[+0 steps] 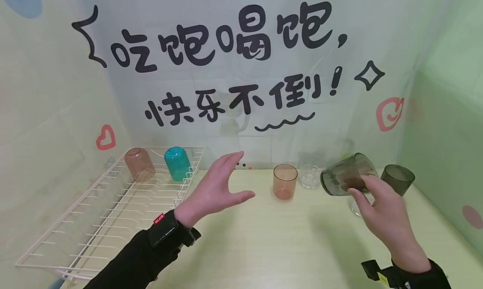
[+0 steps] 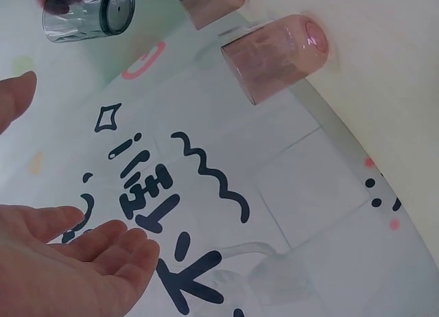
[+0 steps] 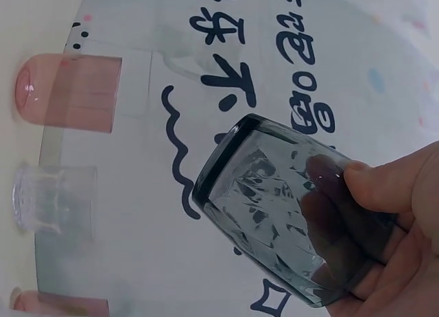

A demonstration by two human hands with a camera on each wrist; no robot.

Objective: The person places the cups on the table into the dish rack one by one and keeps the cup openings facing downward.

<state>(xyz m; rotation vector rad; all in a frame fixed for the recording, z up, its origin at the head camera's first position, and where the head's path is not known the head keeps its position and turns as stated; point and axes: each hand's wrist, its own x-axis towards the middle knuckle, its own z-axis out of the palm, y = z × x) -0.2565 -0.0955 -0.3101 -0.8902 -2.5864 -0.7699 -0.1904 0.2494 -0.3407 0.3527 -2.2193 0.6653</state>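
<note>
Back wall (image 1: 260, 148): black-lettered, behind the rack (image 1: 99, 226).
Surface (image 1: 271, 238): pale, right of the rack.
Rack: white wire.
Left hand (image 1: 213, 186): fingers extended, right of the rack.
Right hand (image 1: 386, 215): grips grey glass (image 1: 341, 179), well right of the rack.

The head camera looks forward and down from above both forearms, the widest view: wire dish rack (image 1: 102, 222) at left, lettered wall (image 1: 211, 79) across the top. The left wrist camera is rolled sideways, facing past the left hand (image 2: 82, 262) at lower left, with the tabletop (image 2: 405, 70) at upper right. The right wrist camera, also rolled, views the grey tumbler (image 3: 274, 207) closely. All three share that tumbler, the peach tumbler (image 1: 284, 186) and the wall's wavy line (image 1: 284, 122).
</note>
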